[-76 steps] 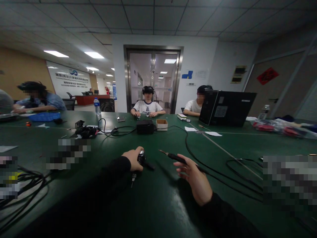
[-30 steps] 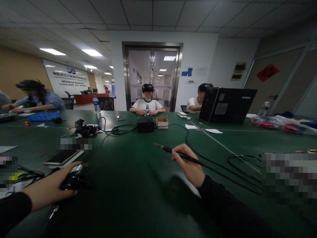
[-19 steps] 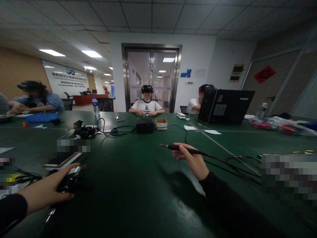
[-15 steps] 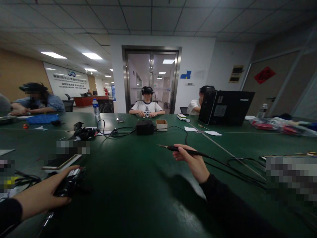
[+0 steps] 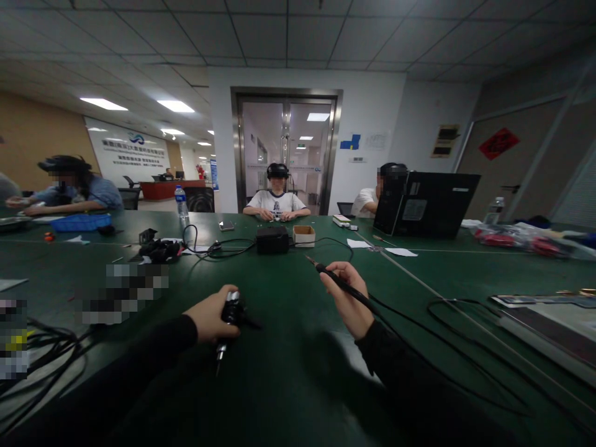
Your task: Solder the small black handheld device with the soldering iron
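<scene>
My left hand [image 5: 212,321] is closed round a small black device with a silver end [image 5: 231,310], resting low on the green table [image 5: 279,366] in front of me. A thin metal tip sticks out below that hand. My right hand [image 5: 347,298] pinches a black soldering iron [image 5: 338,280] like a pen, its metal tip pointing up and to the left, held above the table. The iron's black cable [image 5: 433,347] trails off to the right across the table.
A black box [image 5: 272,238] and a small cardboard box [image 5: 304,234] sit mid-table, with cables and black parts [image 5: 161,249] to the left. A laptop [image 5: 426,203] stands at the right. Three people sit at the far and left sides. Loose cables [image 5: 51,351] lie at the near left.
My left hand has brought the black device from the far left back to the middle of the table. My right hand has tilted the soldering iron's tip upward and moved slightly nearer.
</scene>
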Demonstrator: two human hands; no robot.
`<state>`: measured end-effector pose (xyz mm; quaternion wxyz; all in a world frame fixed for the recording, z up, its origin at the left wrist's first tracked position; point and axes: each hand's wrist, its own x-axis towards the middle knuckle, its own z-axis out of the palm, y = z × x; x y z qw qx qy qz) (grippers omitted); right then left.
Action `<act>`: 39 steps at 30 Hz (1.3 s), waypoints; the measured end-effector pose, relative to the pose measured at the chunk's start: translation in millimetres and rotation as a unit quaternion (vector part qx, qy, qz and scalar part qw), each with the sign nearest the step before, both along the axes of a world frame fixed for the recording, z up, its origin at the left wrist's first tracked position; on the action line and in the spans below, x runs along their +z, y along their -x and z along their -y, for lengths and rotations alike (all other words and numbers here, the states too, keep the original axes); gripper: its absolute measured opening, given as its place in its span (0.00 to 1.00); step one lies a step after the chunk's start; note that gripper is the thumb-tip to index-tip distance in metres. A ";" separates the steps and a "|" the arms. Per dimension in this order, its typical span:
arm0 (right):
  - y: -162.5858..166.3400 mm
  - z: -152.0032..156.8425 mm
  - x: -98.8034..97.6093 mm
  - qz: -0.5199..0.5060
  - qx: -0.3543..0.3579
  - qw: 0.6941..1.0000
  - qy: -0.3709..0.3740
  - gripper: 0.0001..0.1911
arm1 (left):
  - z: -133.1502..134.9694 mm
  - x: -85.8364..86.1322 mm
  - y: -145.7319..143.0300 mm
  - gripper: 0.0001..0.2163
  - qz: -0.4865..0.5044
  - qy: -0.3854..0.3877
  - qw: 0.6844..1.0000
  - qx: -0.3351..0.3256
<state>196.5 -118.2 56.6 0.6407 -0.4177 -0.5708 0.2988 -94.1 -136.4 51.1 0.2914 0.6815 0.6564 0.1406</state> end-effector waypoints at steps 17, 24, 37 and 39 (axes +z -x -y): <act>-17.3 -20.4 -24.8 -0.076 -0.038 0.996 0.018 0.18 | -61.9 -5.4 -129.7 0.41 0.008 -0.045 0.996 -0.073; -18.5 -18.9 -24.1 -0.006 -0.030 0.999 0.011 0.17 | -67.3 -9.4 -118.1 0.47 0.052 0.002 0.996 -0.079; -14.0 -14.2 -19.6 0.036 -0.042 0.998 -0.003 0.10 | -145.6 -34.2 -122.9 0.26 0.030 -0.056 0.995 -0.075; -14.4 -15.2 -19.6 0.039 -0.045 0.998 -0.010 0.10 | -146.5 -39.5 -123.3 0.23 0.052 -0.073 0.994 -0.065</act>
